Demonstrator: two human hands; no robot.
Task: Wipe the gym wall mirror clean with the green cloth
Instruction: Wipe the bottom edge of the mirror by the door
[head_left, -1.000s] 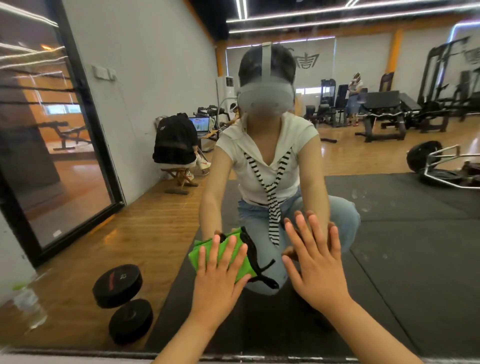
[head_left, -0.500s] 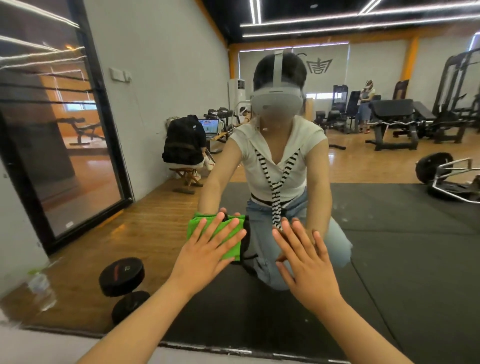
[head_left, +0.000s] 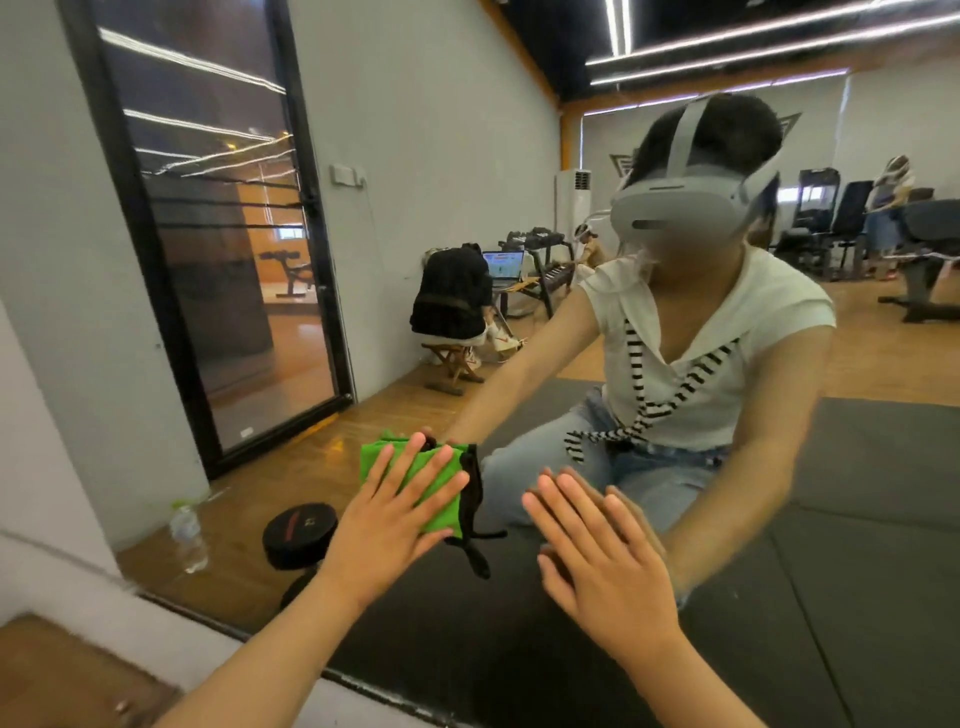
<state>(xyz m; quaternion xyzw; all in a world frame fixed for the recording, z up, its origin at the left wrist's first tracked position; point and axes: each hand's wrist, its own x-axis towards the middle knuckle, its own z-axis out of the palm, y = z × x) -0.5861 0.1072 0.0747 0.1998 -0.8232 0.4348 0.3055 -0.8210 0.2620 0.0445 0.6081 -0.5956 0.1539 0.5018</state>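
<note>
Green cloth (head_left: 440, 512), middle hidden beneath left hand (head_left: 392, 525); mirror (head_left: 857, 519), cut off at top and right edges; laptop (head_left: 503, 266) screen, too small to read; water bottle (head_left: 189, 538), blurred.

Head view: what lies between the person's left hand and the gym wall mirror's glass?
A folded green cloth with black trim, pressed flat against the large wall mirror by the left hand; the head view shows it.

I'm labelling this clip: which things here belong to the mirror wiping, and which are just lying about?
In the job: green cloth, left hand pressing it flat, right hand flat on the mirror.
Lying about, seen in reflection: weight plate, water bottle, backpack, laptop.
</note>
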